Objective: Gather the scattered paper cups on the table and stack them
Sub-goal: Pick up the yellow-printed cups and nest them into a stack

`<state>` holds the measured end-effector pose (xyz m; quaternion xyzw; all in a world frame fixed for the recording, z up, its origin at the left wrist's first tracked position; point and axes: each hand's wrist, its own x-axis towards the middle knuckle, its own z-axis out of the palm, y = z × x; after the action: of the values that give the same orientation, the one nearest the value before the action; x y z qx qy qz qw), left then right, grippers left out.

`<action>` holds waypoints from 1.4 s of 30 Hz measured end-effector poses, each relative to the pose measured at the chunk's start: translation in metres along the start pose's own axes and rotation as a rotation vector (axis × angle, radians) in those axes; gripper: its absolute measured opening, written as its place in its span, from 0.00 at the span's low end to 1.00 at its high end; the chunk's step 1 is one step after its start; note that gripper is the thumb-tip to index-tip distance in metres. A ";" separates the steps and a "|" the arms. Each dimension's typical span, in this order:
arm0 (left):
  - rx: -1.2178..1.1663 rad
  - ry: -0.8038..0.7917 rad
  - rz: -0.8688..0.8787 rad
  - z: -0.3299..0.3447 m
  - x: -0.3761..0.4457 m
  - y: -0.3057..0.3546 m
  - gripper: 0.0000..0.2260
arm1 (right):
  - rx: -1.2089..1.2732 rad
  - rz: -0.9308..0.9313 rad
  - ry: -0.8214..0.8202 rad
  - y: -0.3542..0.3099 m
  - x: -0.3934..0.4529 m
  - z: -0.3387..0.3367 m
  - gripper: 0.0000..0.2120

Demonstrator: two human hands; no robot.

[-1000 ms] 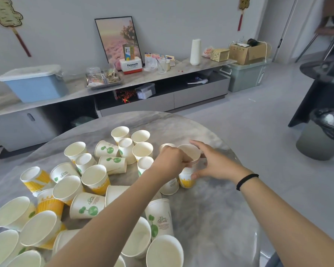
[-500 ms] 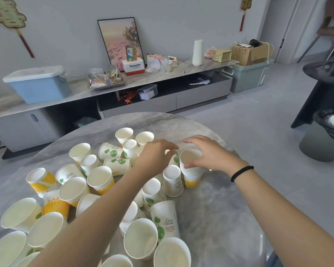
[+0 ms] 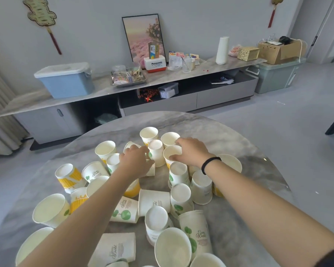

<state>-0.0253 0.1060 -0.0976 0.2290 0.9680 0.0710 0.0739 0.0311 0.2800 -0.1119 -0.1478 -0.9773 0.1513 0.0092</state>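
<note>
Head view puts us over a round marble tabletop (image 3: 229, 135) crowded with paper cups (image 3: 156, 218), some upright, some upside down, many tipped on their sides, printed with green leaves or yellow bands. Every open mouth in sight shows a bare white inside. Right hand (image 3: 189, 151), black band (image 3: 210, 164) at the wrist, is laid over the upright cup (image 3: 172, 154) at the far cluster, thumb at its near rim, fingers spread over the top and reaching toward the next cup (image 3: 169, 138) behind; a firm grip is not clear from here. Left hand (image 3: 136, 160) is curled down among the cups just beside an upturned cup (image 3: 156, 152), fingers bent, but what it has hold of is hidden under the palm. To the right, partly behind the forearm, a stack of cups (image 3: 230, 162) stands upright with its wide mouth showing.

Beyond the tabletop, a long low cabinet (image 3: 181, 81) carries a lidded blue storage bin (image 3: 66, 79), a metal tray (image 3: 128, 78) of small packets, a Panasonic box (image 3: 155, 63) and a cardboard box (image 3: 281, 50).
</note>
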 end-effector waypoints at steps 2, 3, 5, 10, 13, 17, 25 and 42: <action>0.118 -0.106 -0.059 -0.001 0.000 -0.016 0.31 | -0.050 0.072 -0.004 -0.011 0.011 0.011 0.34; 0.166 -0.151 -0.073 -0.002 0.000 -0.020 0.35 | -0.075 0.096 -0.021 -0.014 0.013 0.014 0.36; 0.212 -0.214 -0.094 -0.002 0.002 -0.034 0.39 | -0.069 0.123 -0.053 -0.022 0.020 0.021 0.37; 0.186 -0.333 -0.059 -0.001 0.006 -0.052 0.40 | 0.184 0.244 -0.052 -0.015 0.028 0.006 0.33; 0.137 -0.364 -0.011 -0.001 0.007 -0.055 0.41 | 0.263 0.248 -0.012 -0.008 0.030 -0.015 0.26; 0.051 -0.319 0.036 -0.015 0.010 -0.054 0.37 | 0.370 0.223 0.210 -0.016 0.046 -0.030 0.28; -0.277 -0.159 0.097 -0.065 0.045 -0.050 0.28 | 0.221 0.087 0.089 -0.025 0.096 -0.003 0.31; -0.427 0.018 0.032 0.008 0.174 -0.014 0.34 | 0.259 0.145 -0.192 -0.006 0.104 0.018 0.44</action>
<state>-0.1838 0.1735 -0.1266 0.2229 0.9279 0.2776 0.1110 -0.0713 0.2992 -0.1300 -0.2004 -0.9328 0.2896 -0.0762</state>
